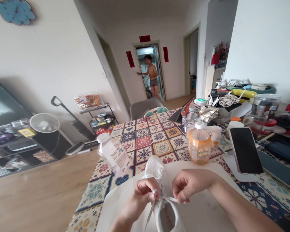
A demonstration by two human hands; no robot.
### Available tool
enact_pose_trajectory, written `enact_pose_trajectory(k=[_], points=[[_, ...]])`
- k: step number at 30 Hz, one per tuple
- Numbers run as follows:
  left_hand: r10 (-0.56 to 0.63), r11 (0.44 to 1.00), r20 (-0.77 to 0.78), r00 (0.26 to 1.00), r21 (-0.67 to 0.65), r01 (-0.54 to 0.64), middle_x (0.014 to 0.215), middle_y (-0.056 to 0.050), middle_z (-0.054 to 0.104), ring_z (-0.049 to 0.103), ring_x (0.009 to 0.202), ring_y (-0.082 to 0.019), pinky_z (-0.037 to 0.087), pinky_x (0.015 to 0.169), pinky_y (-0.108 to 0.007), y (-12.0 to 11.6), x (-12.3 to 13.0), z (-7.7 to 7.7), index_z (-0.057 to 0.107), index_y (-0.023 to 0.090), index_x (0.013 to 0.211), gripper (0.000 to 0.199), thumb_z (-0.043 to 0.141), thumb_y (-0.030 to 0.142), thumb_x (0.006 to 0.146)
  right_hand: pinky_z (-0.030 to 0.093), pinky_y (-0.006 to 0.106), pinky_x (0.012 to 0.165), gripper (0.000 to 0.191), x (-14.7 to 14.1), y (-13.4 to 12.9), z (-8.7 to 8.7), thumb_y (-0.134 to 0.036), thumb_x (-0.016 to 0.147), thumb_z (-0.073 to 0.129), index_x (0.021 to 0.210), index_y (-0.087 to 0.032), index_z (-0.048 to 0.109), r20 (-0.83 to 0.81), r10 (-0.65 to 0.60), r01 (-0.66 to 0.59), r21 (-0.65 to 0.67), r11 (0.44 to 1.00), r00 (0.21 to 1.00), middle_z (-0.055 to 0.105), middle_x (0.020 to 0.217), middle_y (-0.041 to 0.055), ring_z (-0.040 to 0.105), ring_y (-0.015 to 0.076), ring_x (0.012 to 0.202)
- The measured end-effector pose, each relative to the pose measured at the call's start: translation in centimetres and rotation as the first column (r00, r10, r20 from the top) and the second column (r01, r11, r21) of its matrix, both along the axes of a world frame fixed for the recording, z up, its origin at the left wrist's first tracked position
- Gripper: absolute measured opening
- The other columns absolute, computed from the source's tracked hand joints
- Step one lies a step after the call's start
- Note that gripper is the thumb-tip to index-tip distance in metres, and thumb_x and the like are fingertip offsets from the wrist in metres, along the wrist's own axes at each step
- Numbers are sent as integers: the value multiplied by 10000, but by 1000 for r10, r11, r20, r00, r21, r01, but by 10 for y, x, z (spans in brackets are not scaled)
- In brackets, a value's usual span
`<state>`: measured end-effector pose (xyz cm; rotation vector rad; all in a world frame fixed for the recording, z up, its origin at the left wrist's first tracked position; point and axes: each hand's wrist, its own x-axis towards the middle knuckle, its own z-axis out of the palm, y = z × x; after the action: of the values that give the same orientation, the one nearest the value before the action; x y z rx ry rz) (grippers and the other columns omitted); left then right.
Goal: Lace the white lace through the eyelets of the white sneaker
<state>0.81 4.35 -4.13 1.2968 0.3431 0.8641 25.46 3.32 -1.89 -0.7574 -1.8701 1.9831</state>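
On the patterned tabletop [143, 142], a white sheet [116, 210] lies under the white sneaker [155, 167] — prob. as a clean base. It's set toe-away, so laces [171, 199] are w/in reach. L hand [143, 195] pinches one in its fingers; R hand [189, 183] pinches another, stretched sideways — prob. for tension.

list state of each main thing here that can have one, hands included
white shoe, upright on the white sheet
left hand, pinching lace
right hand, pinching lace
phone, propped up, screen dark
orange bottle, upright, capped
clear jar at left, lidded
fan, cannot tell if running
far doorway, open
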Motion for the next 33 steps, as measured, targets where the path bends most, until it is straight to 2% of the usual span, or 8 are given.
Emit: enact_pose_trajectory(k=[3, 7, 10, 14, 17, 23, 27, 33], points=[[-2, 1000, -2, 1000, -9, 2, 691, -5, 599, 528, 640, -105, 377, 613, -222, 1, 1, 0, 689, 167, 714, 186, 804, 303, 771, 443, 217, 698, 325, -6, 0, -3, -341, 665, 872, 823, -125, 688, -167, -47, 48, 4, 999, 985, 630, 816, -10, 570, 78, 704], [8, 1000, 28, 1000, 6, -8, 754, -7, 605, 572, 695, -116, 416, 658, -235, 0, 2, 1, 716, 185, 720, 139, 808, 279, 766, 466, 253, 772, 326, -24, -2, -12, -327, 622, 911, 762, -133, 689, -384, -167, 122, -138, 983, 908, 695, 885, 29, 640, 123, 823], [-2, 1000, 18, 1000, 30, 1, 744, -12, 620, 594, 694, -121, 440, 662, -241, 0, 1, 1, 734, 193, 713, 117, 797, 267, 779, 475, 270, 762, 320, -37, -5, -18, -319, 610, 922, 737, -126, 700, -436, -244, 143, -252, 957, 867, 733, 785, 41, 680, 139, 766], [-5, 997, 9, 1000, 75, 4, 707, -17, 644, 638, 704, -130, 482, 676, -240, -1, 1, -1, 732, 175, 682, 142, 807, 256, 770, 468, 250, 655, 351, -49, -10, -19, -350, 565, 940, 725, -127, 723, -445, -436, 305, -337, 891, 782, 711, 668, 8, 642, 110, 601], [7, 1000, 5, 1000, 26, -7, 714, -14, 687, 676, 697, -137, 518, 682, -240, -4, 3, -3, 712, 169, 738, 140, 842, 220, 726, 462, 242, 609, 363, -54, -15, -17, -393, 606, 918, 753, -121, 728, -398, -511, 422, -292, 858, 762, 682, 629, -4, 615, 100, 561], [92, 984, 1, 996, -154, -91, 777, 14, 724, 697, 625, -122, 543, 612, -213, -8, 13, 0, 660, 209, 1007, 492, 919, 159, 592, 505, 262, 588, 457, -56, -21, -13, -457, 584, 912, 746, -140, 625, -320, -602, 585, -158, 796, 732, 665, 648, -6, 642, 133, 580], [55, 982, -34, 998, -181, -60, 674, -4, 715, 679, 588, -117, 532, 605, -210, -10, 16, 6, 676, 155, 815, 307, 906, 228, 626, 503, 249, 626, 406, -52, -23, -9, -435, 661, 878, 775, -138, 626, -323, -507, 508, -88, 857, 799, 664, 660, -4, 647, 121, 612], [225, 970, -55, 973, -82, -229, 654, 33, 657, 610, 579, -75, 473, 573, -172, -12, 16, 8, 634, 141, 646, 298, 914, 233, 600, 473, 210, 608, 338, -47, -26, -8, -376, 695, 870, 832, -142, 669, -320, -484, 504, -24, 864, 815, 647, 696, -15, 623, 100, 640]])
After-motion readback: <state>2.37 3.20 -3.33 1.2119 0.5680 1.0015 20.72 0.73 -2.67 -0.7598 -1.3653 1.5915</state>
